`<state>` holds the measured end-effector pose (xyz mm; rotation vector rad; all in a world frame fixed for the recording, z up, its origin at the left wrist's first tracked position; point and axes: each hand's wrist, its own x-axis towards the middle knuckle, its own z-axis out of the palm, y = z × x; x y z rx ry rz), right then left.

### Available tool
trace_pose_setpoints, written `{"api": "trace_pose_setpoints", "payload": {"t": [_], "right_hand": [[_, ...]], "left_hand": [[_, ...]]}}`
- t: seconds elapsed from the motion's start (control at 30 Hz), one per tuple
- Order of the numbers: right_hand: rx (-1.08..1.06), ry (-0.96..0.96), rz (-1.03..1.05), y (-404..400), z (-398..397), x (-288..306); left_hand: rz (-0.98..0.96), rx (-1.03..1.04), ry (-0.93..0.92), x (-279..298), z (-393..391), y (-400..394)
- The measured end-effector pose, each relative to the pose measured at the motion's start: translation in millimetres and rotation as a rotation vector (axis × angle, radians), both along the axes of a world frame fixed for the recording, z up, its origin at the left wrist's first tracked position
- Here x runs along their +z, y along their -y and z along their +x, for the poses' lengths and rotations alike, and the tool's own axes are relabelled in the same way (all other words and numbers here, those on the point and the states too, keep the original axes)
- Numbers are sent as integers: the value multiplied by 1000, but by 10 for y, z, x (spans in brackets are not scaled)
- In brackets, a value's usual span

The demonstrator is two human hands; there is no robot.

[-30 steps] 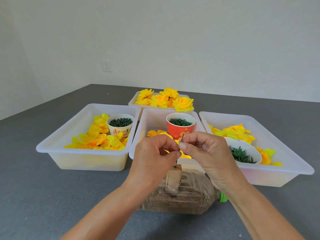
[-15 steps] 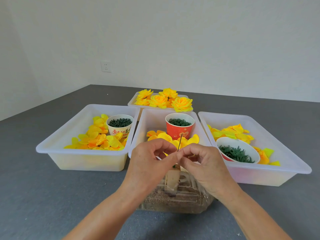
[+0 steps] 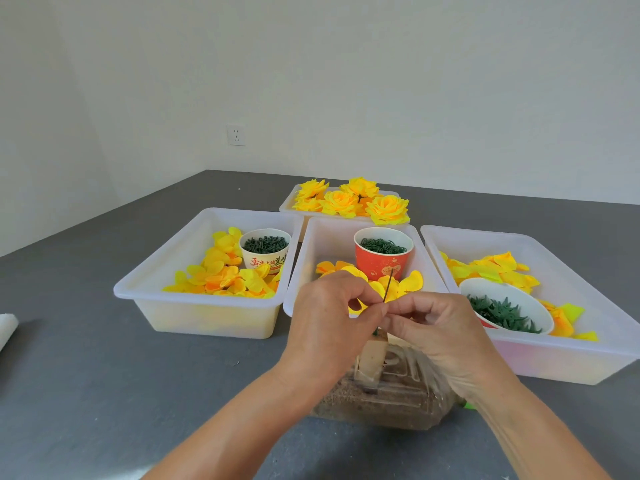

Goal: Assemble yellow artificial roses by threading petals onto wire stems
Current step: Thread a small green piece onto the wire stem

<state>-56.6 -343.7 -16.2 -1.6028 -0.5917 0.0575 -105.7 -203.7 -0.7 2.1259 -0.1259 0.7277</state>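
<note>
— So, what have the hands got?
— Both pinch one thin wire stem (image 3: 388, 285): left hand (image 3: 332, 317) and right hand (image 3: 440, 327) meet fingertip to fingertip, each grip grasping it, its tip pointing up.
— Where?
— Over the middle tray (image 3: 304, 258), just before the red cup (image 3: 382, 258) and loose yellow petals (image 3: 408, 284). Finished roses (image 3: 349, 201) lie in the far tray on the bench (image 3: 86, 375).

Soft, even daylight is filling the scene, giving only faint shadows. The wide lens is bending the edges, and the near forearms are looking slightly blurred.
</note>
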Motion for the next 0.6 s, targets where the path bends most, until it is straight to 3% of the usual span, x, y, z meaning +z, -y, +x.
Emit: {"api": "trace_pose_setpoints", "payload": {"t": [0.23,0.43,0.53,0.6], "right_hand": [[-7,-13,-7,6,-20,12],[-23,-40,-41,31,-23,40],[-24,-67,-20,29,-25,51],[-19,-82,0,31,-25,52]], "left_hand": [[61,-17,24,20,16,-8],[-42,-90,-112,144,192,-314],[163,149,-122,232,441,-734],[404,309,-245,243,602,-1031]]}}
